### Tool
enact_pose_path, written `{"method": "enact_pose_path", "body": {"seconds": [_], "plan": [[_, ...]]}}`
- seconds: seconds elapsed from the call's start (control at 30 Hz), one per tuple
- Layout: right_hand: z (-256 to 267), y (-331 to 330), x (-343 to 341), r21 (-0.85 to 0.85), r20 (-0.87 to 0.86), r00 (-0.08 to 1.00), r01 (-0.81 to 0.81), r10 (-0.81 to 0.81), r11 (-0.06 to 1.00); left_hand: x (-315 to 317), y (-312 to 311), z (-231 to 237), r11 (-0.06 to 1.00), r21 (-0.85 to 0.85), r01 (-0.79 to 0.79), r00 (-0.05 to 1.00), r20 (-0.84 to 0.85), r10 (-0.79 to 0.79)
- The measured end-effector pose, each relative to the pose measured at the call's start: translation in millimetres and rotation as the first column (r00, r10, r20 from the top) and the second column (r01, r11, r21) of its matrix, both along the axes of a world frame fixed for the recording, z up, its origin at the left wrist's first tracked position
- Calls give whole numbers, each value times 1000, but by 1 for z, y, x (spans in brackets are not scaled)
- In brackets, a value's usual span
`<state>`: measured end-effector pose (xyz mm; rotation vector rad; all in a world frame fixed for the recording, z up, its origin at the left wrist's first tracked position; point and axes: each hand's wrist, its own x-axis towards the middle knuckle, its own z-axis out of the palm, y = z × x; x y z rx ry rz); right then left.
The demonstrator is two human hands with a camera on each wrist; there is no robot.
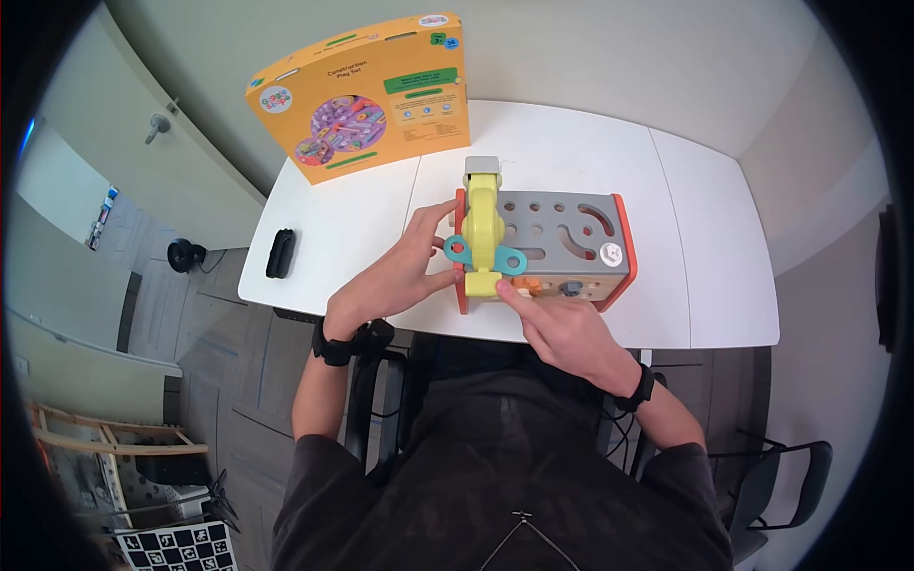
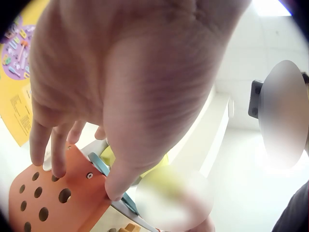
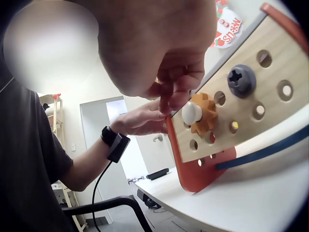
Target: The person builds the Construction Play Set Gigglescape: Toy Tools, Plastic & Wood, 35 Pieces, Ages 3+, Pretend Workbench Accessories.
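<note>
A toy workbench (image 1: 562, 228) has a grey slotted top and red-orange end panels. Over its left end lies a yellow toy tool (image 1: 484, 214) with a grey end, overlapping a teal strip (image 1: 514, 261) with round holes. My left hand (image 1: 395, 269) rests against the left end panel (image 2: 53, 198), fingertips on its outer face and thumb at the near edge by the strip. At the tool's near end, my right hand (image 1: 571, 333) grips the yellow block with the index finger on top and the other fingers curled. An orange gear (image 3: 205, 115) with a white peg sits below that hand.
A grey screw head (image 3: 241, 81) stands out from the wooden front. A white bolt (image 1: 611, 254) sits on the workbench's right corner. Behind stands a yellow play-set box (image 1: 381, 105); a black case (image 1: 280, 254) lies left on the white table (image 1: 724, 285).
</note>
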<state>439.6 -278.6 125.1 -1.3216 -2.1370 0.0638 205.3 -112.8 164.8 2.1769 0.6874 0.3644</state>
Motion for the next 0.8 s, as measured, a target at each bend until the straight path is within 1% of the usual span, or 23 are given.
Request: {"method": "enact_pose_path", "body": {"seconds": [0.1, 0.2, 0.23, 0.27, 0.3, 0.37, 0.4, 0.43, 0.47, 0.5, 0.6, 0.7, 0.73, 0.8], "plan": [[0, -2, 1, 10, 2, 1000, -1, 1, 1000, -5, -6, 6, 996, -57, -62, 997, -42, 60], [2, 1, 2, 76, -1, 1000, 0, 0, 997, -26, -2, -5, 991, -59, -120, 993, 5, 121], [5, 3, 1, 73, -22, 1000, 7, -6, 997, -35, 2, -12, 973, 113, -200, 979, -10, 202], [12, 4, 0, 67, -43, 999, 14, -11, 998, -46, 9, -23, 921, 281, -269, 959, -12, 284], [19, 5, -1, 59, -65, 998, 21, -17, 998, -58, 17, -35, 838, 438, -325, 932, -1, 362], [29, 9, -3, 15, -177, 984, 25, -22, 1000, -91, 43, -60, 704, 535, -467, 829, -12, 559], [34, 11, -4, -5, -231, 973, 24, -24, 1000, -114, 59, -82, 626, 584, -517, 756, -31, 654], [38, 9, -2, -21, -266, 964, 23, -27, 1000, -136, 74, -102, 540, 633, -555, 672, -40, 739], [42, 8, 0, -35, -299, 954, 21, -30, 999, -153, 82, -115, 475, 656, -586, 567, -87, 819], [45, 6, 3, -48, -331, 943, 20, -34, 999, -169, 85, -126, 408, 680, -609, 450, -127, 884], [49, -2, 17, -106, -417, 904, 54, -94, 993, -200, 89, -152, 302, 718, -627, 185, -239, 953], [43, -9, 30, -155, -520, 836, 107, -173, 982, -218, 94, -163, 392, 591, -705, 193, -372, 908], [41, -12, 34, -166, -535, 826, 104, -178, 981, -220, 93, -170, 377, 610, -698, 218, -320, 922], [39, -14, 40, -180, -567, 802, 101, -187, 978, -217, 93, -171, 360, 630, -688, 238, -273, 932]]}}
